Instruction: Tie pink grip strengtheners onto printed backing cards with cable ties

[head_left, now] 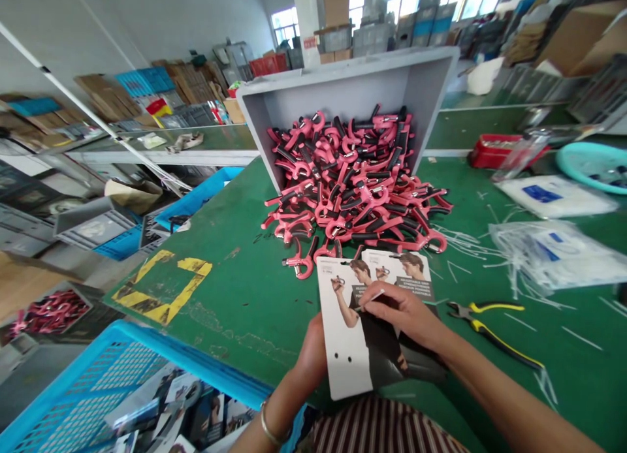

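My left hand (312, 355) is closed on the left edge of a printed backing card (345, 374), its fingers hidden behind it. The card stands tilted toward me and shows a picture of a person with a hand grip and two small punched holes low on its left. In front of the card, my right hand (406, 312) pinches a thin white cable tie (375, 296). Another printed card (418, 270) lies behind, partly covered by the first card and my right hand. Just beyond the cards is a heap of pink-and-black hand grips (353, 192).
A grey bin (337, 91) lies on its side, hand grips spilling onto the green table (255, 309). To the right are yellow-and-black pliers (482, 322), loose cable ties (465, 241) and plastic bags (553, 254). A blue crate (196, 368) with packaged cards stands at lower left.
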The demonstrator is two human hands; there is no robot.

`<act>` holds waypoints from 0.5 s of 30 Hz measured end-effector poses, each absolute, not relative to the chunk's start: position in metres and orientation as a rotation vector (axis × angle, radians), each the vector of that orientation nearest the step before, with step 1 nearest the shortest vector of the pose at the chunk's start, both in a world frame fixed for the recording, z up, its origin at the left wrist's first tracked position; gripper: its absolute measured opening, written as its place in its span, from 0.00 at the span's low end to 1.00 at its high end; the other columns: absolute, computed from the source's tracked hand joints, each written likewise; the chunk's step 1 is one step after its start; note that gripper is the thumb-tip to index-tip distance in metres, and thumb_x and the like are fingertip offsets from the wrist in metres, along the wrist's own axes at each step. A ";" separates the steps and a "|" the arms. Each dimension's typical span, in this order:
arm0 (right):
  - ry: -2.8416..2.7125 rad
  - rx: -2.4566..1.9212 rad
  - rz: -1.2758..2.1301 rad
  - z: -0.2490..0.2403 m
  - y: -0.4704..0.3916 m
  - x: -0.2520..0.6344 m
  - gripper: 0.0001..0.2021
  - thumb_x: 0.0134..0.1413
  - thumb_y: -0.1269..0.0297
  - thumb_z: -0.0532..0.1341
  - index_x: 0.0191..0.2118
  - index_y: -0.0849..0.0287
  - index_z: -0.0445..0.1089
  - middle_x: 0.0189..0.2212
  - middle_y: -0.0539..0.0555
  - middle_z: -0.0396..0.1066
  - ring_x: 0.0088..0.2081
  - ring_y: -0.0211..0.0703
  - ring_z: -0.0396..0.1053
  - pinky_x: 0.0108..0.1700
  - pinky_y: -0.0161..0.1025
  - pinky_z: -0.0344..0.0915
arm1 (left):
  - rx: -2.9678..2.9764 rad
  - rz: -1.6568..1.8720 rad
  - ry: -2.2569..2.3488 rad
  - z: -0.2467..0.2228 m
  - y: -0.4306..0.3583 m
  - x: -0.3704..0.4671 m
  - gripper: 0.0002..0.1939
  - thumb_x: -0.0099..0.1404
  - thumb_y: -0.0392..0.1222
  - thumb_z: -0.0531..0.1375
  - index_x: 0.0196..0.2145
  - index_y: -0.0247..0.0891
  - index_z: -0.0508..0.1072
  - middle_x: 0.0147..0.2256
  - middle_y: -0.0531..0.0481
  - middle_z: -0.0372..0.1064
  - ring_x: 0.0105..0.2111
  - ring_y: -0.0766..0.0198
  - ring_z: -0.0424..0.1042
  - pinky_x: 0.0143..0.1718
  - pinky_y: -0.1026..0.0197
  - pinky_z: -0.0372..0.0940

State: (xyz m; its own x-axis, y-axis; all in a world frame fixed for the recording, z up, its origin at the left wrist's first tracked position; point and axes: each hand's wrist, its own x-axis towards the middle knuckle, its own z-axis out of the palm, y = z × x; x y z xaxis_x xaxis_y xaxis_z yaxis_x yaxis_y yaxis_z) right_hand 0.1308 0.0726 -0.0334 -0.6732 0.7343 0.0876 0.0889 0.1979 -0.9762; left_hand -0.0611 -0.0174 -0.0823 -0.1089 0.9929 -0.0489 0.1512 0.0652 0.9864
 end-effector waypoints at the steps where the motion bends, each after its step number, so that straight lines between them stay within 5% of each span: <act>1: -1.915 -0.774 1.523 -0.033 0.072 0.132 0.09 0.63 0.57 0.59 0.40 0.56 0.73 0.35 0.51 0.73 0.38 0.42 0.69 0.42 0.38 0.64 | 1.184 1.162 1.425 -0.085 -0.014 -0.059 0.07 0.59 0.40 0.60 0.30 0.35 0.77 0.26 0.49 0.73 0.26 0.62 0.68 0.29 0.61 0.67; 10: -2.100 -0.703 1.197 -0.033 0.063 0.130 0.06 0.63 0.64 0.57 0.38 0.54 0.71 0.35 0.54 0.71 0.38 0.45 0.68 0.43 0.41 0.64 | 1.399 1.146 1.494 -0.063 -0.025 -0.059 0.04 0.57 0.37 0.62 0.28 0.36 0.78 0.31 0.48 0.76 0.31 0.60 0.71 0.33 0.61 0.67; 15: -2.232 -0.594 1.055 -0.036 0.059 0.130 0.14 0.67 0.69 0.50 0.47 0.52 0.71 0.43 0.57 0.69 0.48 0.48 0.66 0.52 0.46 0.62 | 1.297 1.181 1.736 -0.060 -0.017 -0.060 0.05 0.56 0.35 0.62 0.31 0.37 0.77 0.30 0.49 0.76 0.31 0.57 0.73 0.37 0.58 0.67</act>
State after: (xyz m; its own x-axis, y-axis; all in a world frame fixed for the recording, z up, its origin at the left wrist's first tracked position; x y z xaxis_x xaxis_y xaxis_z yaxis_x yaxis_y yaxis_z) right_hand 0.1299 0.0595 -0.0358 -0.7242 0.6106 0.3205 0.1396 0.5850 -0.7989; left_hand -0.0603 -0.0172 -0.0601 -0.2896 0.9571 0.0092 0.3601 0.1000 0.9275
